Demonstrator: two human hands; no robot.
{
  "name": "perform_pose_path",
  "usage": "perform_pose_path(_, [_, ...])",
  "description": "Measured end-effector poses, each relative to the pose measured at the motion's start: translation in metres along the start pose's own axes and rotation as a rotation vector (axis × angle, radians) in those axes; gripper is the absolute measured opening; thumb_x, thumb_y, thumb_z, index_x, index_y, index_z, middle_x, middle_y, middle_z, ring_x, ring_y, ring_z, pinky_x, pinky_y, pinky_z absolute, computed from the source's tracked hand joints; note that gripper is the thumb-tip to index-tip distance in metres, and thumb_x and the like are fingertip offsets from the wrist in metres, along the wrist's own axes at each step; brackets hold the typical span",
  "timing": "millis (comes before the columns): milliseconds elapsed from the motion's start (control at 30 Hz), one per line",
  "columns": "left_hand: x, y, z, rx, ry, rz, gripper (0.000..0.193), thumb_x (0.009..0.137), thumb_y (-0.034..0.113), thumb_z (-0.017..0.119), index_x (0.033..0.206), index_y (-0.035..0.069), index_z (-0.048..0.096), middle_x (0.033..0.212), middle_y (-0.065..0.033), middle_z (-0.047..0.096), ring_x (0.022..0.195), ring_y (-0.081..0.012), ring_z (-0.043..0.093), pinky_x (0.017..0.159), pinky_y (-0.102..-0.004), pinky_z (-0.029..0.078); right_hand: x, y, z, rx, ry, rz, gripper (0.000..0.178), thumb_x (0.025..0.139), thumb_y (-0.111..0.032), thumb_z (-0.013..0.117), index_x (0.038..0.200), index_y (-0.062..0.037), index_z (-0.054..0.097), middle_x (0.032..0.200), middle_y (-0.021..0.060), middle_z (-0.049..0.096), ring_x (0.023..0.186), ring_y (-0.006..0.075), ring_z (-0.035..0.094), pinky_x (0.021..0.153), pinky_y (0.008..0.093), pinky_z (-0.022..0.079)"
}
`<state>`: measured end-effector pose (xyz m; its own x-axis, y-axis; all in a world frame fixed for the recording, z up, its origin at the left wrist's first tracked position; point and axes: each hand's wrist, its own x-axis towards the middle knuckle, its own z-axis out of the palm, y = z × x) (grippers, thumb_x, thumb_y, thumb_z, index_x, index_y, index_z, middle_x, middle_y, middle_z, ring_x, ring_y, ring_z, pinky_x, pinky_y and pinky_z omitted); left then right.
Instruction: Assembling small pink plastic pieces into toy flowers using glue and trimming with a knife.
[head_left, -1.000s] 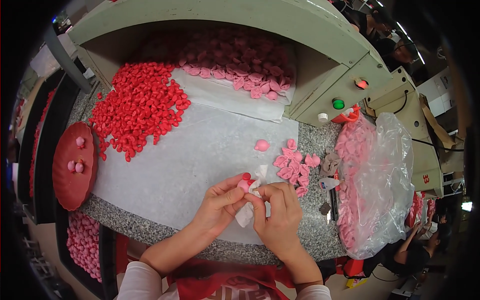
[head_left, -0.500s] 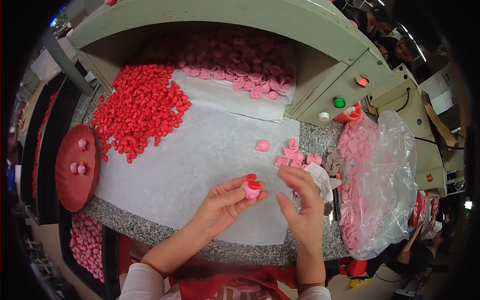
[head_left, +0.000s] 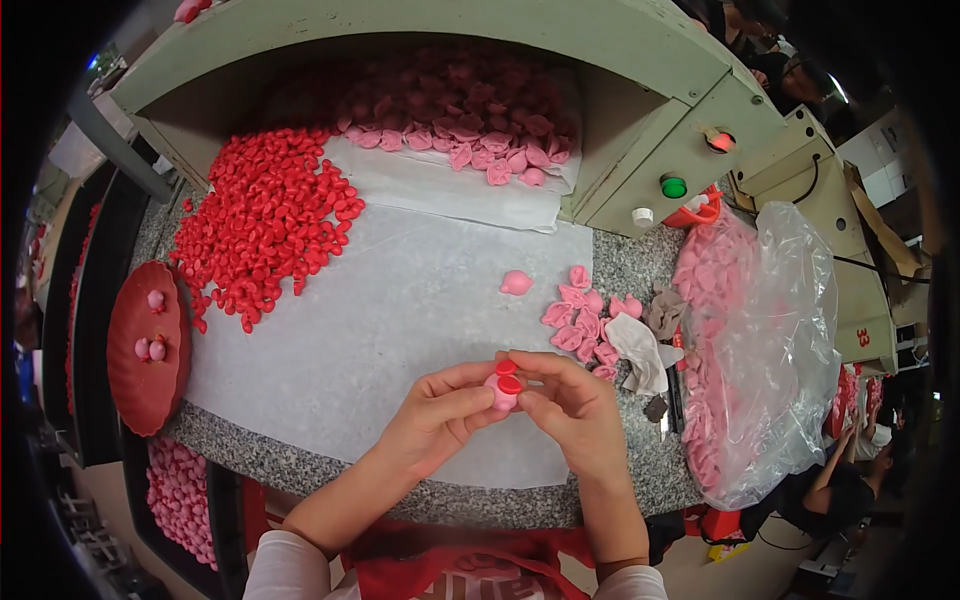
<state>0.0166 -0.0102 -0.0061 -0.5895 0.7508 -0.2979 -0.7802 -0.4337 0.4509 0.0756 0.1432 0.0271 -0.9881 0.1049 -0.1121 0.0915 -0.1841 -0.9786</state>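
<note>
Low over the front of the papered bench, my left hand (head_left: 432,418) pinches a small pink rounded piece (head_left: 502,394) between thumb and fingers. Two red, flat-faced bits (head_left: 509,384) sit on its upper side. My right hand (head_left: 572,408) has its thumb and forefinger closed on the piece from the other side, by the red bits; its fingers partly hide the contact. Beyond my hands lies a single pink ball-like piece (head_left: 516,282). To its right is a small cluster of pink folded pieces (head_left: 575,325).
A heap of red bits (head_left: 265,230) lies at left, before a green-grey metal box (head_left: 420,22) holding pink pieces (head_left: 470,120). A red scalloped dish (head_left: 125,350) stands at far left, a crumpled white cloth (head_left: 640,352) and clear plastic bag (head_left: 785,370) at right. Co-workers sit beyond.
My right hand has come in from the right, its spread fingers closing on the pink piece. My left hand keeps its hold, and the view has shifted slightly.
</note>
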Motion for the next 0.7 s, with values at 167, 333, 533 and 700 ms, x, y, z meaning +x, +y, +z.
perform_pose_path(167, [-0.001, 0.000, 0.000, 0.027, 0.020, 0.000, 0.030, 0.083, 0.004, 0.051, 0.111, -0.006, 0.051, 0.108, -0.0167, 0.056, 0.095, -0.0192, 0.058, 0.083, -0.0271, 0.049, 0.002, 0.002, 0.000, 0.006, -0.008, -0.034, 0.034, 0.077, 0.006, 0.054, 0.111, 0.0002, 0.053, 0.106, 0.0061, 0.056, 0.095, 0.0124, 0.053, 0.082, 0.0278, 0.046])
perform_pose_path(333, [-0.002, 0.001, 0.005, 0.119, 0.046, 0.021, 0.030, 0.081, 0.002, 0.053, 0.110, -0.006, 0.052, 0.107, -0.0180, 0.056, 0.096, -0.0201, 0.058, 0.084, -0.0290, 0.048, 0.002, 0.004, -0.001, -0.004, -0.009, 0.066, 0.035, 0.077, 0.004, 0.055, 0.112, -0.0024, 0.053, 0.103, 0.0031, 0.056, 0.094, 0.0103, 0.052, 0.082, 0.0275, 0.045])
perform_pose_path(533, [-0.003, 0.000, 0.004, 0.206, 0.080, 0.028, 0.029, 0.079, 0.002, 0.055, 0.107, -0.006, 0.054, 0.107, -0.0193, 0.056, 0.096, -0.0216, 0.057, 0.083, -0.0307, 0.047, 0.003, 0.010, -0.002, 0.047, -0.035, 0.134, 0.036, 0.077, 0.004, 0.054, 0.112, -0.0043, 0.054, 0.100, 0.0012, 0.056, 0.094, 0.0085, 0.050, 0.079, 0.0255, 0.044])
perform_pose_path(700, [-0.003, -0.002, 0.002, 0.268, 0.122, 0.058, 0.029, 0.080, 0.003, 0.056, 0.107, -0.005, 0.054, 0.105, -0.0186, 0.058, 0.096, -0.0216, 0.057, 0.083, -0.0325, 0.047, 0.005, 0.013, 0.001, 0.093, -0.007, 0.150, 0.032, 0.075, 0.006, 0.055, 0.107, 0.0016, 0.053, 0.110, 0.0112, 0.055, 0.102, 0.0160, 0.051, 0.088, 0.0293, 0.040])
